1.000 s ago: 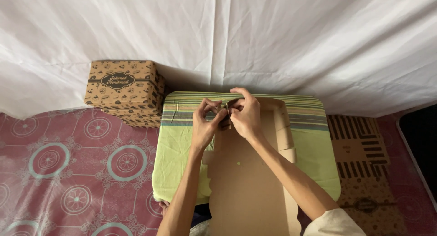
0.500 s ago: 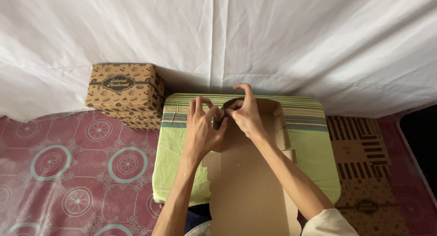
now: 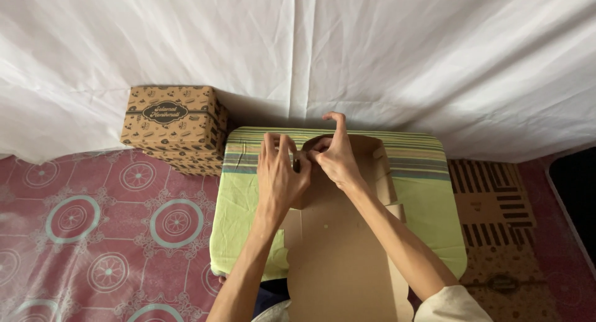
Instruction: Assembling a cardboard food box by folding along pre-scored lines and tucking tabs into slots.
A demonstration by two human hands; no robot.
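Observation:
A flat brown cardboard box blank (image 3: 338, 260) lies lengthwise on a small table covered with a green striped cloth (image 3: 239, 210). My left hand (image 3: 279, 176) and my right hand (image 3: 335, 157) meet at the blank's far end, both pinching a folded cardboard flap (image 3: 310, 149) between fingers and thumbs. The left fingers point away from me over the flap's left side. The right index finger is raised and curled above it. The flap's fold is partly hidden behind my hands.
A stack of assembled printed brown boxes (image 3: 174, 126) stands left of the table against a white sheet backdrop (image 3: 298, 49). Flat printed box blanks (image 3: 496, 223) lie on the floor at the right. A red patterned mat (image 3: 93, 229) covers the floor on the left.
Both hands have stayed at the blank's far end. The left hand has spread its fingers forward over the flap, and the right index finger has lifted higher.

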